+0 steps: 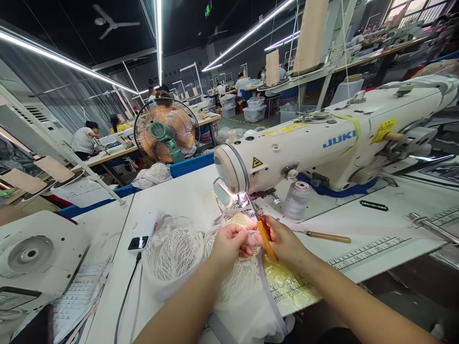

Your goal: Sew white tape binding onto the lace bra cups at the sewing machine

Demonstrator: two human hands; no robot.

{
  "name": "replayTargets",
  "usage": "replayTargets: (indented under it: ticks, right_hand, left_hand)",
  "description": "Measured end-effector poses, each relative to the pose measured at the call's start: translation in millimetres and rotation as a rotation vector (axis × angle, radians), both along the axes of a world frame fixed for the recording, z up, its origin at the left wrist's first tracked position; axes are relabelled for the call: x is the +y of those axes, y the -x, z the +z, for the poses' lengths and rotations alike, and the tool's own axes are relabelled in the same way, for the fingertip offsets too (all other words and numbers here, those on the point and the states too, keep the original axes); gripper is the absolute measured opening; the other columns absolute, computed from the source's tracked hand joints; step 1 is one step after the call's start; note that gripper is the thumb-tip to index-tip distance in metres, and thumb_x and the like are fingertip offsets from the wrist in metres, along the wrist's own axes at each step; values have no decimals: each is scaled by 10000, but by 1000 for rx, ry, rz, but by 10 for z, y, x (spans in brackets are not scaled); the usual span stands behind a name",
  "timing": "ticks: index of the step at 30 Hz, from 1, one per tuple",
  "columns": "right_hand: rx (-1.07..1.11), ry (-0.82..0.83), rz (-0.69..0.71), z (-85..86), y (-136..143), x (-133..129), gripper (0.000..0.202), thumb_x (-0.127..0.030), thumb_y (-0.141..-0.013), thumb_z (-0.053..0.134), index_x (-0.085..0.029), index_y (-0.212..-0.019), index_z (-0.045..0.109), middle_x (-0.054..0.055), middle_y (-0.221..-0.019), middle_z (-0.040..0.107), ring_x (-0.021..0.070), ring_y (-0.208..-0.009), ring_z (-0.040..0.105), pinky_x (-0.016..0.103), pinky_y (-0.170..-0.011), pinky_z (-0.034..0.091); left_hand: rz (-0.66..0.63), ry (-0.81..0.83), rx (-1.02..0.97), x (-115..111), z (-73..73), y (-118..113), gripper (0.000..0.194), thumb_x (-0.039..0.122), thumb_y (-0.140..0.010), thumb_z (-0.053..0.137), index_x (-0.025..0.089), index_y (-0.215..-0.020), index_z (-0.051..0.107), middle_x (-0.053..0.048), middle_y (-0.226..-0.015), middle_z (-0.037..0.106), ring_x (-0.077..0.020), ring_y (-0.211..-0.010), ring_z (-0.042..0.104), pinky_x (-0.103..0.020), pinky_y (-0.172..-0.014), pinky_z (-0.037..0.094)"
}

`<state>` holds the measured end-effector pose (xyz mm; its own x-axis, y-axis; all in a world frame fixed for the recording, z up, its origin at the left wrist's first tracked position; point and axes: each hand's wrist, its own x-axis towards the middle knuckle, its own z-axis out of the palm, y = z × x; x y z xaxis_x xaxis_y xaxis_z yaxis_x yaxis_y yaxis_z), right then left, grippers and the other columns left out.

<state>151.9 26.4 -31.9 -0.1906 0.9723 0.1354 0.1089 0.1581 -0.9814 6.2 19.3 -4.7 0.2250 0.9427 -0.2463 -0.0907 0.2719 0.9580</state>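
My left fingers (235, 233) pinch lace (242, 279) that seems light and soft, best held by its edge (267, 286), while my right fingers (271, 229) clasp scissors (266, 240).

Caged fan (158, 130); ceiling fan (112, 24); plastic bins (254, 113) beyond

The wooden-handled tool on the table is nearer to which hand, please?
Right: the right hand is just left of the wooden-handled tool; the left hand is farther left.
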Motion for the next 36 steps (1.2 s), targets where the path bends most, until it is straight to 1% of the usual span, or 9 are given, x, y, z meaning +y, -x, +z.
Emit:
replayTargets:
  ticks: [5,9,12,17,23,26,31,36]
  right_hand:
    - [-53,-69,-33,-26,-7,24,246,-332,-694,584,-194,-863,470,6,-738,573,152,-665,537,276,-603,448]
    - [-112,-96,-57,-55,-7,37,197,-314,-705,577,-199,-800,449,-15,-696,541,136,-629,502,263,-577,419]
    - [-112,-99,-61,-51,-1,34,196,-312,-703,578,-202,-799,448,-18,-693,540,136,-628,503,262,-579,416]
    - [-118,-77,-90,-28,12,29,210,-322,-684,587,-203,-779,442,-26,-659,527,126,-592,479,254,-550,401]
    - [-74,-57,-79,-79,6,47,204,-294,-677,593,-202,-780,443,-36,-653,512,114,-580,466,237,-528,390]
    - [-65,-59,-81,-86,5,51,209,-287,-674,595,-200,-799,453,-32,-661,516,117,-589,475,239,-538,396]
    - [-53,-39,-67,-58,7,41,224,-311,-673,600,-201,-792,446,-32,-653,501,119,-590,460,242,-537,391]
    - [-42,-49,-67,-47,6,35,220,-301,-667,601,-199,-785,446,-26,-663,507,120,-597,457,246,-554,391]
  left_hand:
    - [-8,-8,38,4,-7,-6,243,338,-625,627,142,-623,485,26,-549,535,-55,-424,486,-177,-429,339]
    - [-14,11,34,2,-1,-14,244,328,-629,613,149,-594,451,47,-510,482,-60,-418,486,-179,-430,339]
    - [-16,29,20,-5,3,-18,238,322,-636,598,154,-598,435,54,-503,463,-63,-416,491,-179,-430,341]
    - [-32,28,-2,-20,-6,-18,251,335,-634,606,149,-604,441,45,-529,482,-68,-448,514,-181,-448,362]
    - [-34,53,-33,-21,-12,-18,287,367,-605,638,152,-616,448,9,-540,537,-100,-529,553,-210,-503,418]
    - [-34,54,-24,-20,-4,-22,285,362,-609,639,151,-610,448,9,-546,538,-100,-510,551,-223,-510,423]
    - [-36,6,-10,-22,-2,-25,250,328,-625,619,154,-591,443,32,-516,503,-89,-464,522,-226,-498,417]
    - [-27,-3,19,-13,-26,-17,213,289,-606,635,147,-617,476,20,-518,533,-97,-482,535,-229,-514,428]
